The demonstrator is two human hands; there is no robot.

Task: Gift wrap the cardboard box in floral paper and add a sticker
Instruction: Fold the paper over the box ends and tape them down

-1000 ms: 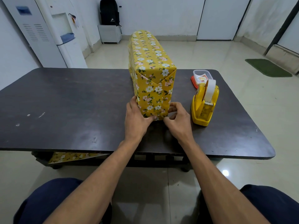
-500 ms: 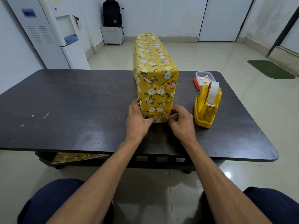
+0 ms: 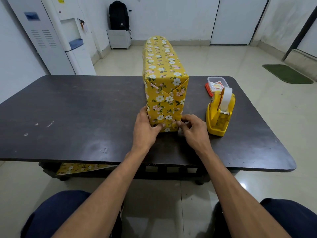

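The box wrapped in yellow floral paper (image 3: 164,93) stands on the dark table (image 3: 77,109), its folded end facing me. My left hand (image 3: 145,127) presses against the lower left corner of that end, thumb on the bottom flap. My right hand (image 3: 193,129) pinches the lower right corner of the flap with its fingertips; a small piece of clear tape seems to sit between them, though I cannot be sure. A yellow tape dispenser (image 3: 219,112) stands just right of the box. Behind it lies a small clear container with stickers (image 3: 217,83).
A spare sheet of floral paper (image 3: 80,168) lies on the shelf under the table. A water dispenser (image 3: 75,42) stands at the back left, a black backpack (image 3: 119,16) on a white cabinet at the far wall, and a green mat (image 3: 286,73) on the floor at right.
My right hand's fingertips have moved in to the lower right corner of the flap. The left hand has stayed pressed on the box. My head has tilted slightly.
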